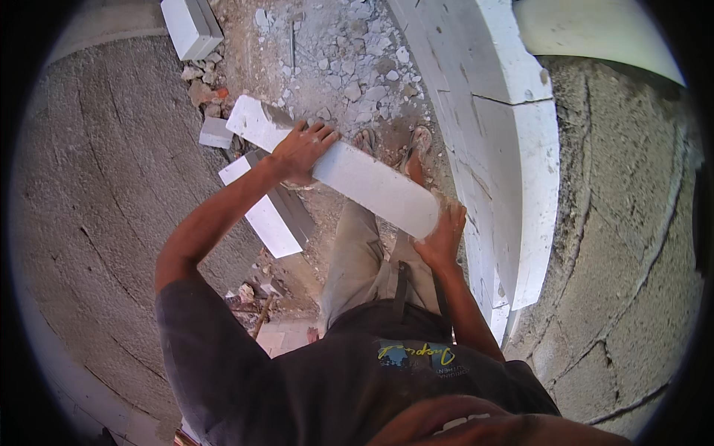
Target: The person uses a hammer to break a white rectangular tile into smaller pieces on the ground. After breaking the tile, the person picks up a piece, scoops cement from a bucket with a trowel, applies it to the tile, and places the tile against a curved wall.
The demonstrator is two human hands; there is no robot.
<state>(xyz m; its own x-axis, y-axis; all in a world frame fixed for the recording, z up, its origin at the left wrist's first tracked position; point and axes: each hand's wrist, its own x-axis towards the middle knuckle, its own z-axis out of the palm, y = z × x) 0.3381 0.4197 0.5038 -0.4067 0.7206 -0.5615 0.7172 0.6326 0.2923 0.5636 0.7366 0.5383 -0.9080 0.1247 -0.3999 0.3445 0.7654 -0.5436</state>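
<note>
A long white lightweight concrete block (375,186) is held tilted in front of my legs, its left end farther away than its right. My left hand (303,151) grips it across the top near the middle of its left half, fingers curled over the far edge. Around the block's right end, my right hand (444,232) is closed. A chipped, greyish patch marks the block's far edge near the left end. Beneath it, my sandalled feet (419,145) are partly covered.
A white block wall (513,126) with a cracked joint rises close on my right. Another white block (271,219) and a small cut piece (216,132) lie at left, beside a rough grey plastered wall (126,163). Farther off are rubble (353,70) and a block (190,28).
</note>
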